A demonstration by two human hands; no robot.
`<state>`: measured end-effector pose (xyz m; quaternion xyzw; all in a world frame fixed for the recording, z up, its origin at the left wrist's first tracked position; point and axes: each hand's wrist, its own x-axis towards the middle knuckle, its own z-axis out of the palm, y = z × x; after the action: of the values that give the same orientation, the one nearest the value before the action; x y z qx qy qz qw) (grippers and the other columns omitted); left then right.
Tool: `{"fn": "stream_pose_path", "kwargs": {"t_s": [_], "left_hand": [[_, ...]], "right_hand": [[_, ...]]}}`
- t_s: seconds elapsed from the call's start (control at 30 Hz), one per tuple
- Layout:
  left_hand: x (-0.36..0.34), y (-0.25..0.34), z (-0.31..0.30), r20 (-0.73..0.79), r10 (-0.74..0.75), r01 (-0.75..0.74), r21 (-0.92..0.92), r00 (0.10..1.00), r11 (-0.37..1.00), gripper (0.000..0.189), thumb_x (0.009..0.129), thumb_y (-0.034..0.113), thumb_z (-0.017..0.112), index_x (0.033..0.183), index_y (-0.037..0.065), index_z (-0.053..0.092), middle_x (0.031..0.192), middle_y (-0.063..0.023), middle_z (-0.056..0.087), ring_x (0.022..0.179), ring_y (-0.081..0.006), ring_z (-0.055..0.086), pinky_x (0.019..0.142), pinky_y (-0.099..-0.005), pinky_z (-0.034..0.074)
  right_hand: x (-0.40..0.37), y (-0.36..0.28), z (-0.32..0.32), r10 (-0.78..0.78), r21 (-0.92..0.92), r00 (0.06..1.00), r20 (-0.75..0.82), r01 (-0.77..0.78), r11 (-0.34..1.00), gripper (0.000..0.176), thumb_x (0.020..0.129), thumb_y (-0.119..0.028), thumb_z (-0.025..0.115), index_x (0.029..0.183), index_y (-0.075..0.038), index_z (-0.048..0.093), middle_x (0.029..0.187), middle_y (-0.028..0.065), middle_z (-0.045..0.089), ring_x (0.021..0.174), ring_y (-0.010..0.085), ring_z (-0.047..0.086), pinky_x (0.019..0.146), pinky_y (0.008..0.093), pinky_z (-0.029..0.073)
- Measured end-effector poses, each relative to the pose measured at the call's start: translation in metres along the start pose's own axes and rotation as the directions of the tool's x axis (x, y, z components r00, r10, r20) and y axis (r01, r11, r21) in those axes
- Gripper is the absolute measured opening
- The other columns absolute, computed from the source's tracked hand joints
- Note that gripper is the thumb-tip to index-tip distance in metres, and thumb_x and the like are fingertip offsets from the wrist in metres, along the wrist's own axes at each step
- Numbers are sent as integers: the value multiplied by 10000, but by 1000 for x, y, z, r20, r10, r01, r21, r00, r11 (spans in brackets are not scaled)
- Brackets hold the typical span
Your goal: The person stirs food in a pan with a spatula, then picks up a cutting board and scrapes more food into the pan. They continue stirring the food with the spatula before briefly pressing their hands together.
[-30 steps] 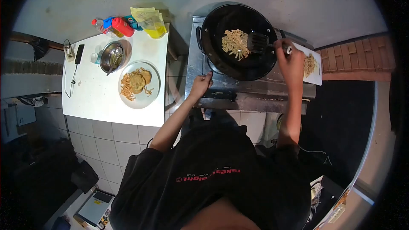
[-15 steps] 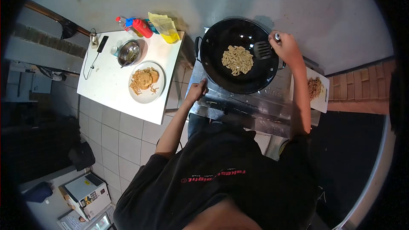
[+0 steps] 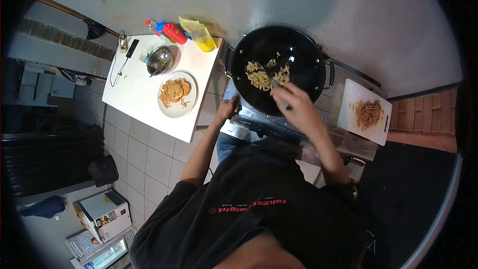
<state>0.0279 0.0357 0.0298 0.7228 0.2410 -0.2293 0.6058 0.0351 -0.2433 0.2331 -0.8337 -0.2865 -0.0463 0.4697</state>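
A black two-handled wok (image 3: 303, 87) sits on the metal stove and holds pale, short strips of food (image 3: 260, 80). My right hand (image 3: 298, 105) is closed around the handle of a slotted spatula (image 3: 274, 81), above the near part of the wok. The spatula's head is down among the strips at the wok's left side and is hard to make out. Beside the wok's lower left, my left hand (image 3: 228, 107) is closed in a fist at the stove's edge. What it grips, if anything, is hidden.
A white cutting board (image 3: 351, 94) with browned strips lies right of the wok. On the white table (image 3: 144, 112) to the left are a plate of fried food (image 3: 190, 105), a metal bowl (image 3: 160, 60), a red squeeze bottle (image 3: 175, 33) and a yellow pouch (image 3: 201, 37).
My right hand has moved left and nearer me, bringing the spatula from the wok's right side into the strips. The strips have shifted left and spread apart. My left hand stays by the stove's edge.
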Motion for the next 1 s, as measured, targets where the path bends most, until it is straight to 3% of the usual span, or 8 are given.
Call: {"fn": "stream_pose_path", "kwargs": {"t_s": [0.27, 0.37, 0.4, 0.47, 0.67, 0.83, 0.9, 1.0], "left_hand": [[-4, 0, 1, 5, 46, -46, -7, 999, 999, 676, 950, 558, 445, 464, 90, 477, 423, -22, 441, 330, -124, 382, 343, -281, 260], [0, 3, 0, -4, 58, -58, 1, 998, 998, 676, 948, 569, 443, 470, 92, 479, 426, -22, 443, 337, -120, 389, 349, -278, 267], [0, -3, 2, -14, 60, -60, 8, 998, 998, 675, 947, 573, 443, 473, 94, 481, 428, -22, 444, 339, -117, 391, 352, -277, 270], [-8, 5, -1, 38, 33, -34, 18, 999, 999, 670, 946, 572, 443, 477, 95, 483, 425, -17, 438, 340, -117, 394, 353, -273, 271], [-10, 9, 2, -27, 30, -30, -2, 999, 1000, 657, 943, 548, 467, 471, 91, 490, 414, -13, 425, 325, -130, 380, 342, -278, 264], [-5, -2, 3, -47, 41, -42, -17, 998, 999, 659, 945, 548, 456, 483, 81, 503, 416, -14, 422, 331, -126, 378, 351, -285, 273], [-4, -4, 2, -36, 39, -39, 7, 999, 999, 671, 946, 558, 439, 477, 82, 499, 415, -13, 418, 332, -128, 378, 359, -290, 286], [-7, 1, 2, -37, 38, -38, -5, 999, 999, 671, 946, 553, 443, 474, 79, 503, 415, -17, 421, 333, -129, 382, 360, -290, 286]], "right_hand": [[-28, -18, -23, 106, -272, 955, 275, -28, 962, 474, 671, 84, 670, 1110, -93, 638, 1011, 128, 513, 960, 310, 611, 793, 404, 514], [-13, -2, -31, 102, -116, 994, 43, -96, 989, 309, 757, 75, 644, 1045, -39, 656, 877, 132, 517, 785, 290, 611, 696, 358, 486], [-4, 0, -36, 68, -122, 998, -3, -68, 990, 274, 787, 48, 661, 1042, -54, 656, 1006, 148, 588, 818, 319, 654, 700, 379, 529], [15, 6, -44, 155, -135, 984, -91, -166, 977, 154, 844, -22, 644, 997, -26, 655, 930, 164, 610, 752, 310, 641, 627, 364, 492], [63, 40, -68, 137, -120, 970, -201, -163, 979, 149, 890, -125, 608, 976, -13, 656, 829, 181, 649, 667, 312, 590, 646, 358, 465], [90, 100, -74, 302, -108, 951, -71, -308, 945, 183, 918, -177, 597, 964, -14, 664, 674, 131, 588, 551, 158, 516, 565, 312, 441], [98, 106, -71, 453, 154, 878, 153, -474, 867, 198, 947, -197, 570, 963, -28, 671, 634, 39, 548, 526, 78, 497, 476, 239, 406], [97, 120, -54, 330, 285, 898, 292, -411, 866, 203, 967, -203, 543, 974, -45, 670, 650, -13, 535, 510, 41, 487, 432, 185, 374]]}}
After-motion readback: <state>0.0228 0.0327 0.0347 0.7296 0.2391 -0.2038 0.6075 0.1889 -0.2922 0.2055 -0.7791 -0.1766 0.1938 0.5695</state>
